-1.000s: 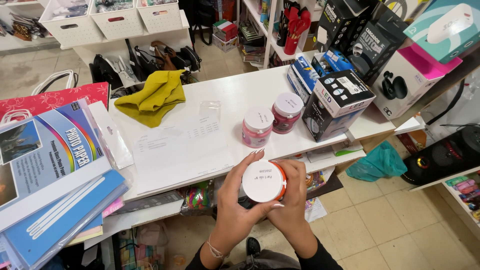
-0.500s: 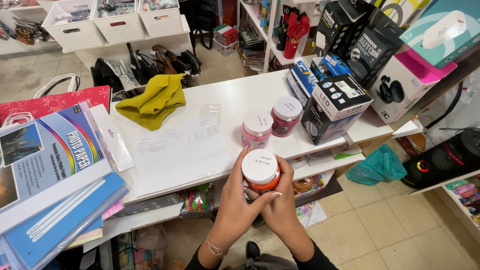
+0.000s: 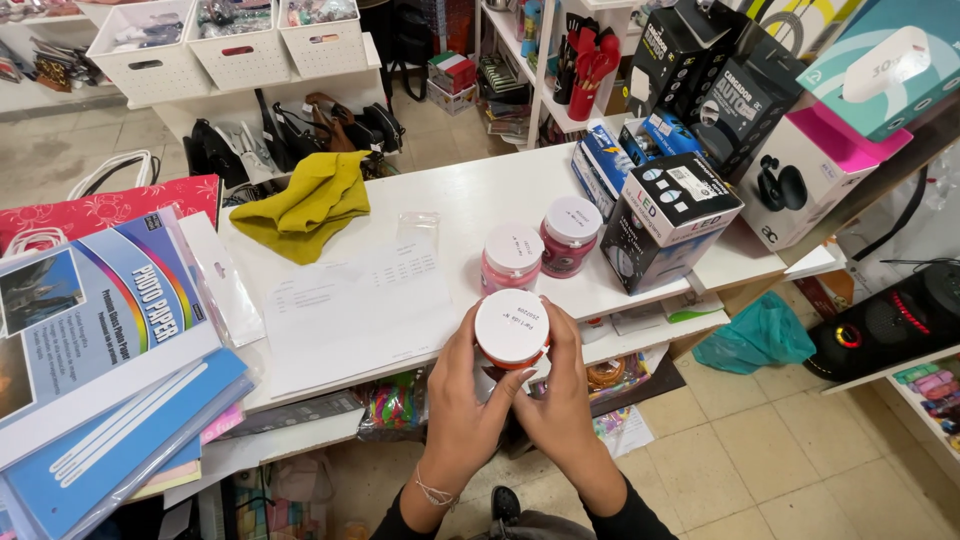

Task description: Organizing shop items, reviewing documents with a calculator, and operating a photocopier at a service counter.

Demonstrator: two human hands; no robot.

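Both hands cup a small orange jar (image 3: 511, 330) with a white lid at the near edge of the white table (image 3: 480, 195). The left hand (image 3: 465, 400) wraps its left side, the right hand (image 3: 560, 395) its right, fingers curled around it. Just beyond stand two pink jars (image 3: 540, 245), a black box (image 3: 665, 220) to their right, a sheet of paper (image 3: 350, 310) to the left and a yellow cloth (image 3: 305, 205) farther off.

The single head-worn camera looks steeply down from close above the white counter (image 3: 480, 200), facing forward across it toward the shelving beyond its far edge.
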